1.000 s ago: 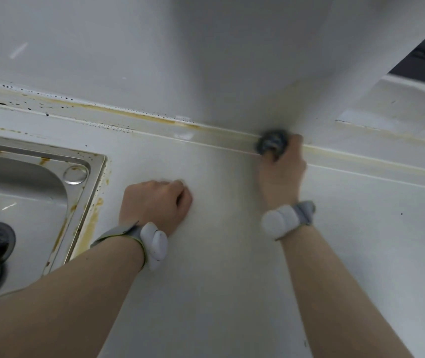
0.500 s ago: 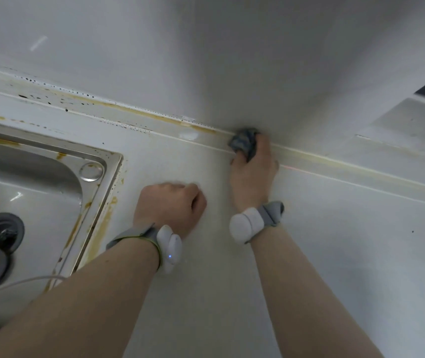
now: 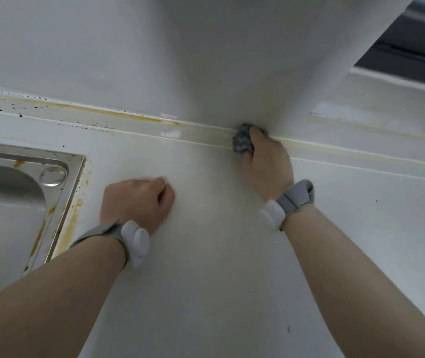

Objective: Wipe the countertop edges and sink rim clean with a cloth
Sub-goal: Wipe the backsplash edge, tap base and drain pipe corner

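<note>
- The cloth (image 3: 242, 142), a soft, light wad, sits on the countertop's (image 3: 232, 254) back seam at about one o'clock.
- The right hand (image 3: 267, 165) grips it bunched; holding it balled probably suits pressing into the groove.
- The left hand (image 3: 139, 202) rests curled on the countertop, holding nothing.

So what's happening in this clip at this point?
A person is cleaning a kitchen countertop. The right hand grips a bunched cloth against the back ledge where counter meets wall. The left hand rests curled on the counter beside the sink. Yellow-brown stains show on the ledge to the left and along the sink rim.
</note>
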The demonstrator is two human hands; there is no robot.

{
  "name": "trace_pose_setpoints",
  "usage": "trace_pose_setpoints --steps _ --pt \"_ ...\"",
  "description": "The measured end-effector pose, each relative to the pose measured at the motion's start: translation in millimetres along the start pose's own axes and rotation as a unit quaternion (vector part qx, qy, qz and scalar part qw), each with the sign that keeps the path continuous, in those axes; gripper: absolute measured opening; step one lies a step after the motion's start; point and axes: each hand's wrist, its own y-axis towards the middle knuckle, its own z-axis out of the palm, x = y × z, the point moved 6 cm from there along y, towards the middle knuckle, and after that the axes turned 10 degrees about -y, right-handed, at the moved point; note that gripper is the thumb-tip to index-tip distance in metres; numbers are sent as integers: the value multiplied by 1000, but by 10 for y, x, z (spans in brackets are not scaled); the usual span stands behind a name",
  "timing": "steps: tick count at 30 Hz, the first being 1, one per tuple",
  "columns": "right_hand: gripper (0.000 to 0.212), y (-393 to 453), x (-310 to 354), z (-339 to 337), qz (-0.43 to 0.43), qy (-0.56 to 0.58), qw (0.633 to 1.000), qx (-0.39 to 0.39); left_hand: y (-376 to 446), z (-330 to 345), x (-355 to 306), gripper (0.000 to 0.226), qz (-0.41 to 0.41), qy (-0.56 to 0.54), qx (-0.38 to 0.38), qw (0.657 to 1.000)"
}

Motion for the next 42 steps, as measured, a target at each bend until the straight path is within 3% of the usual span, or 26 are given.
trace_pose_setpoints --steps 3,7,11,13,17,22,28,31,37,42 --pt "38 -164 -578 -122 35 -17 999 -23 5 -16 -5 40 6 3 1 1000" --pt "27 -367 -1116 -258 155 -59 985 -56 2 -1 -7 42 8 -11 5 1000" --pt "22 -328 -989 -215 306 -38 949 -63 3 -11 -10 42 0 -10 16 1000" --pt "20 -305 -789 -159 340 0 938 -70 5 -26 -23 41 -2 -4 17 1000" --pt "26 -198 -306 29 279 23 960 -30 -5 -40 -25 39 -7 1 14 1000" --pt "38 -72 466 178 61 -4 998 12 -15 -21 -28 43 -29 7 19 999" --pt "47 -111 -80 58 21 -85 996 -8 -3 -15 -32 44 -37 13 18 999" --pt "45 -232 -620 -71 63 -113 991 -19 -9 -22 -50 45 -37 16 21 999" --pt "37 -583 -1669 -367 238 -145 959 -55 -4 -37 -53 45 -35 17 22 999" --pt "27 -540 -1577 -291 364 -80 927 -44 5 -35 -54 44 -33 20 32 999"
